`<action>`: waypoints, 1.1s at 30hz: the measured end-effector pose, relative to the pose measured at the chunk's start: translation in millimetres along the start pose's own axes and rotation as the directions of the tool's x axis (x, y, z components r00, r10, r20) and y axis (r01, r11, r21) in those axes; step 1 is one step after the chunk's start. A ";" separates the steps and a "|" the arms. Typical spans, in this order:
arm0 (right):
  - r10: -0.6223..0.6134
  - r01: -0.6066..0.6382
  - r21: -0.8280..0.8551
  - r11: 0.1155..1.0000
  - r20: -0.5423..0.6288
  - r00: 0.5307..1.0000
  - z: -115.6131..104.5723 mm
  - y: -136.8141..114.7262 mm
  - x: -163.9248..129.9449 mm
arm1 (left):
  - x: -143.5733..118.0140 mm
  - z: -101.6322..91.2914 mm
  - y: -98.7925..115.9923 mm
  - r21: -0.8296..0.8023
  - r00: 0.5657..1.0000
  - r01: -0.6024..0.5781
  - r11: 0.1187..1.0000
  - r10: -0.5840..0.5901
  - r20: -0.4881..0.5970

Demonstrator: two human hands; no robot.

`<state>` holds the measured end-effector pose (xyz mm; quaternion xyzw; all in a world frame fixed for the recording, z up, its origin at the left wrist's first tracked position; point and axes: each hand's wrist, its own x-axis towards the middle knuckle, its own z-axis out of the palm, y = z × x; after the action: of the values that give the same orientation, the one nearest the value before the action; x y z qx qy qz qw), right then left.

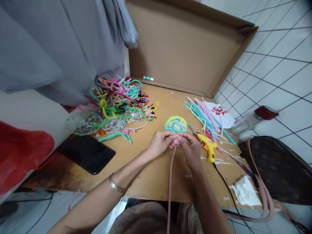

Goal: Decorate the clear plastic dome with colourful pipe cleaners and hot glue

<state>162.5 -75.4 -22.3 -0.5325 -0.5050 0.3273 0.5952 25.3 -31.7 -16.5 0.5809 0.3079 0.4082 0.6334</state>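
Observation:
My left hand (161, 142) and my right hand (191, 148) meet over the middle of the table, thumbs and fingertips pinched together. Between them is a pink pipe cleaner (172, 169), its upper end bunched or coiled at my fingers and its long tail hanging down past the table's front edge. Just beyond my fingertips lies a rounded piece (175, 124) with a yellow and turquoise pipe-cleaner outline and a whitish, mottled middle. To the right of my right hand rests a yellow hot glue gun (209, 148), its nozzle pointing toward that piece.
A tangled heap of coloured pipe cleaners (117, 97) lies left, near a black phone (89, 154). Straight pipe cleaners (204, 113) lie right, by a clear bottle (251, 122), a brown bag (280, 165) and crumpled tissue (246, 191). A cardboard panel (185, 48) stands behind.

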 end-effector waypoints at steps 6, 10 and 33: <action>0.021 -0.022 0.019 1.000 0.007 1.000 -1.9 1.8 1.7 | 0.7 0.0 -5.5 -0.075 0.999 0.024 0.997 -0.026 -0.022; 0.100 -0.103 0.084 0.991 0.038 0.994 -2.5 4.4 2.4 | 2.1 0.0 -10.4 -0.150 0.999 0.004 0.989 -0.011 -0.043; -0.013 0.011 0.014 1.000 0.128 0.992 -4.5 3.8 1.8 | 1.7 0.5 -7.2 -0.115 0.997 -0.040 0.993 0.033 -0.064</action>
<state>167.9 -74.3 -25.2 -0.5036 -0.5431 0.3604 0.5671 27.7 -30.5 -23.4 0.5356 0.2925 0.4546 0.6488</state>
